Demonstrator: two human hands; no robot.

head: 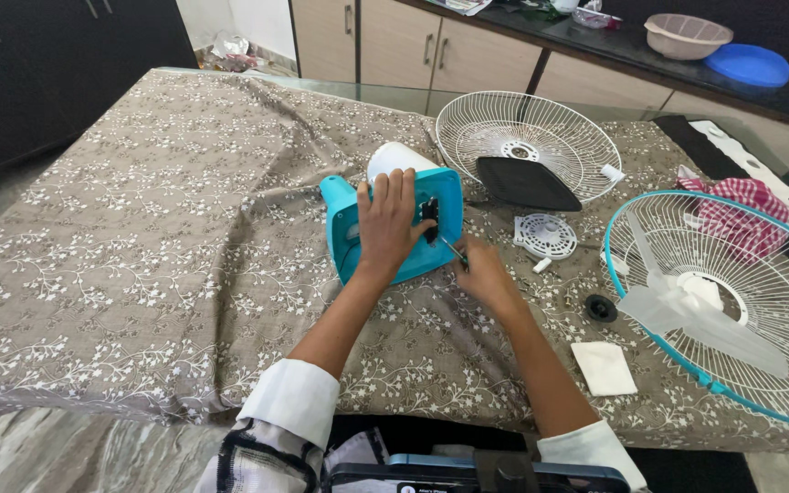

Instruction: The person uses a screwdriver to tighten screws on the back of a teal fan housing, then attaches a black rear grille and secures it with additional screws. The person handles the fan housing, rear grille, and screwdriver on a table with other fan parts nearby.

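Near, at 5 o'clock, right hand (486,274) pinching thin dark screwdriver (451,248). Left hand (387,224) pressed flat, fingers spread, on teal plastic fan body (431,256), mid tabletop (139,228). Fan already in pieces: small white square pad (603,368), black round knob (601,308), teal-rimmed wire guard with white blades (732,310) at 3 o'clock. Farther, at 1 o'clock, white wire guard (527,141) off too. Body not yet opened.
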